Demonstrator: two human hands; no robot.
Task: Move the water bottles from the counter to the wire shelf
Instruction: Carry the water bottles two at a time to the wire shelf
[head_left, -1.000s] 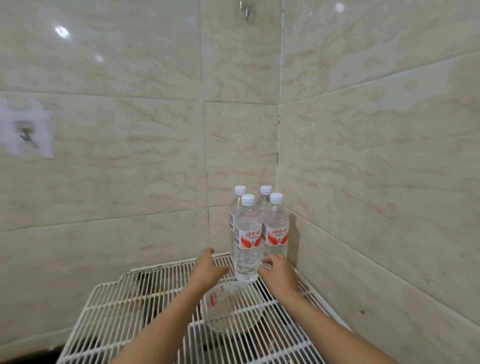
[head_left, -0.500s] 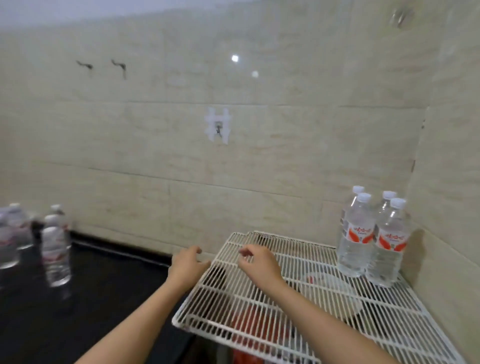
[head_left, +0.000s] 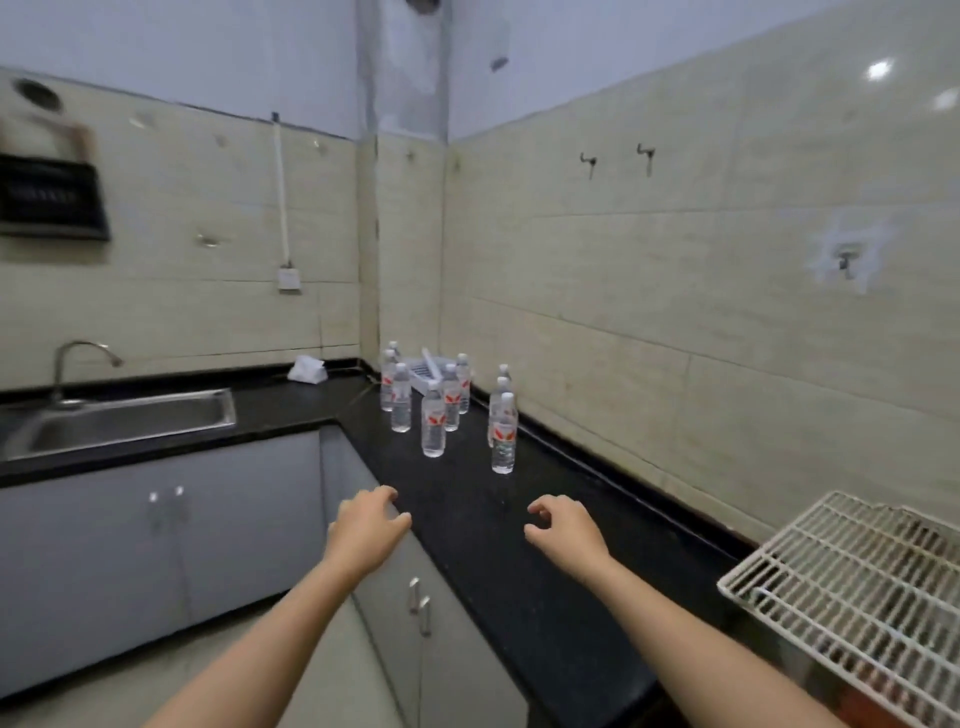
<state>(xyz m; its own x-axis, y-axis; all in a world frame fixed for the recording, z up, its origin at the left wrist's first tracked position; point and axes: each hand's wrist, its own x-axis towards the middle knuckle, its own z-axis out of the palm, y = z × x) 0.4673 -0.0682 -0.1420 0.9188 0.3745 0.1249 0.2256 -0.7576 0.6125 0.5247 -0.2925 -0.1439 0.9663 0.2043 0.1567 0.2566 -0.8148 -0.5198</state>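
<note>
Head cam view: both forearms are stretched out forward, palms down. The left hand (head_left: 366, 530) sits at the front edge of the glossy black stone bench (head_left: 467, 561), fingers loosely bent, its grip released with nothing in it. I can't tell if the fingertips actually touch the edge. The right hand (head_left: 563, 530) hangs over the bench top, fingers curled a bit more like a loose claw, grip also released.

The clear plastic water bottles with white caps and red labels (head_left: 434, 415) are standing upright in a loose bunch in the bench's far corner, well apart from both hands. A white plastic basket (head_left: 423, 370) sits behind them. The white wire shelf (head_left: 852, 582) pokes in at the lower right. The stainless steel sink (head_left: 119, 421) is off to the left.
</note>
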